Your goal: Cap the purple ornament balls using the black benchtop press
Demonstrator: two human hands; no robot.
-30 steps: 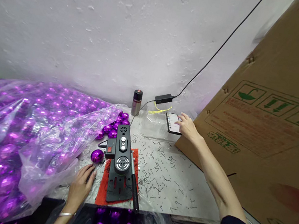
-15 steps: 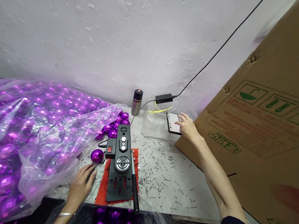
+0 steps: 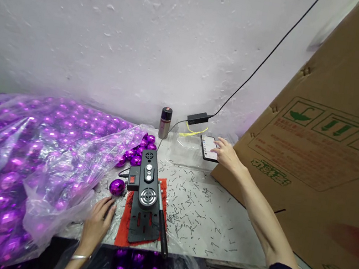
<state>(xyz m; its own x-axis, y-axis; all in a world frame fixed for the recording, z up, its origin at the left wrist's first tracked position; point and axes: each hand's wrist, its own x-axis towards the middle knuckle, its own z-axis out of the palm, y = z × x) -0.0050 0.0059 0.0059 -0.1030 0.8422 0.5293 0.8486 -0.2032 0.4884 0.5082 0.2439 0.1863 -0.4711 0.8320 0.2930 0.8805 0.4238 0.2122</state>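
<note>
Over the screen of a smartphone (image 3: 209, 148) my right hand (image 3: 227, 155) reaches out, fingers extended at the display. The phone leans in a clear plastic tray (image 3: 185, 152). My left hand (image 3: 98, 220) rests on the table, fingers stretched and holding nothing, just below a shiny purple ball (image 3: 117, 187). Right of that hand stands a black tabletop machine (image 3: 146, 189) with a red switch and a long lever handle (image 3: 162, 233). It sits on a red cloth (image 3: 124, 222).
A clear plastic bag (image 3: 38, 165) full of purple balls covers the left side. Behind are a dark bottle (image 3: 165, 122) and a black power adapter (image 3: 198, 118) with its cord. A big cardboard box (image 3: 318, 154) leans at right. Short black scraps litter the table (image 3: 218, 229).
</note>
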